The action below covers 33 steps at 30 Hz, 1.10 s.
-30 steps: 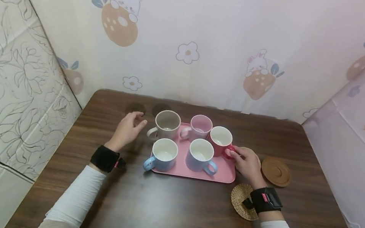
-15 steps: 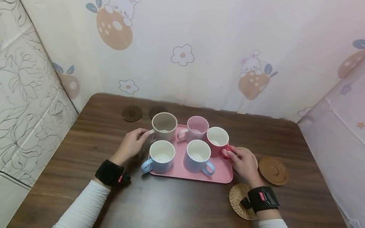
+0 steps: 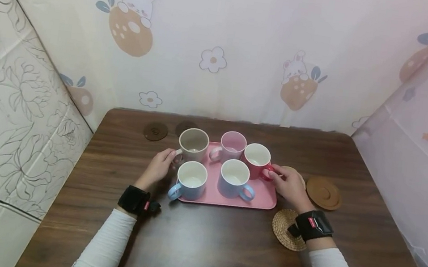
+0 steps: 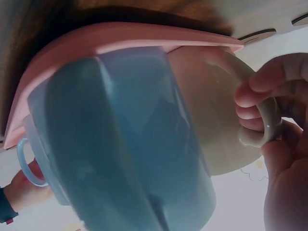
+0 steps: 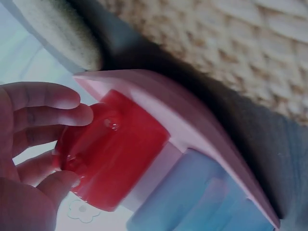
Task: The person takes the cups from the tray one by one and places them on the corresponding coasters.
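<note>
The left hand [image 3: 158, 167] curls its fingers through the handle of the beige mug [image 3: 193, 144], and the right hand [image 3: 290, 186] pinches the handle of the red mug [image 3: 257, 159] between thumb and fingers; both grips show plainly in the wrist views. The beige mug stands at the far left corner of the pink tray [image 3: 213, 182], the red one at its far right edge, each upright and apparently empty. To lift them well, I judge each should rise straight up, since the neighbours crowd close: the pale blue mug [image 3: 191, 180] sits just near of the beige one, the lavender-blue mug [image 3: 234, 184] just near of the red, and the pink mug [image 3: 231, 146] between the two. A sideways tug could knock a rim. Round coasters lie on the dark wooden table [image 3: 224, 243]: a woven coaster [image 3: 284, 228] near the right wrist, a brown coaster [image 3: 324, 193] further right, and a dark coaster [image 3: 155, 131] far left.
</note>
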Each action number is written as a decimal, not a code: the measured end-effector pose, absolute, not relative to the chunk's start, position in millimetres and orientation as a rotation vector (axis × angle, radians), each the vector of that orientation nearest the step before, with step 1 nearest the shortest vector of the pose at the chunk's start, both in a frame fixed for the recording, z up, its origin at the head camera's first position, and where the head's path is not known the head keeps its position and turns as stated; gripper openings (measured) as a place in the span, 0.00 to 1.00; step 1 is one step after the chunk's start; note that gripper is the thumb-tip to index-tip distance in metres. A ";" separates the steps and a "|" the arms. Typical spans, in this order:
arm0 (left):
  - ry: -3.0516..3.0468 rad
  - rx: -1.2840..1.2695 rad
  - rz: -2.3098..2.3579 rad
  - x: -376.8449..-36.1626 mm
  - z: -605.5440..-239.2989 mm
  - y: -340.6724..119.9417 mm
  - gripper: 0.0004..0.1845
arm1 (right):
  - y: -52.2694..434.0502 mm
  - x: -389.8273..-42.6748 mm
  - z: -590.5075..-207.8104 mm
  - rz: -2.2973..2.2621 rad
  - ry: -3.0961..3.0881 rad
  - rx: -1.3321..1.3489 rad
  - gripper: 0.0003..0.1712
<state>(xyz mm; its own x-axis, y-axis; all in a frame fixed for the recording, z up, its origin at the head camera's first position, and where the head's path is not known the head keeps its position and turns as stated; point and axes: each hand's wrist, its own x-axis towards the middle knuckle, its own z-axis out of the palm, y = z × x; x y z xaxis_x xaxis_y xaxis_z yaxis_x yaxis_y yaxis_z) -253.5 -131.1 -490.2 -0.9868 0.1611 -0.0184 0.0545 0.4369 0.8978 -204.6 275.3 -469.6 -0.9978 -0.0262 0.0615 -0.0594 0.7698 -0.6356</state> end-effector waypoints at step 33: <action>2.562 0.191 1.549 -256.9 -485.3 -133.1 0.18 | 319.2 -237.5 -452.5 0.393 -3.502 0.235 0.55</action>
<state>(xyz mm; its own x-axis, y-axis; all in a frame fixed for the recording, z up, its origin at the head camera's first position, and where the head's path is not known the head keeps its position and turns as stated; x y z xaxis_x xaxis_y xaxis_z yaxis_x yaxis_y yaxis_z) -256.9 -133.1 -485.3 -0.9820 0.1808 -0.0552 0.0351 0.4611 0.8866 -237.5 319.2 -452.5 -0.9161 -0.1696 -0.3632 -0.0847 0.9676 -0.2380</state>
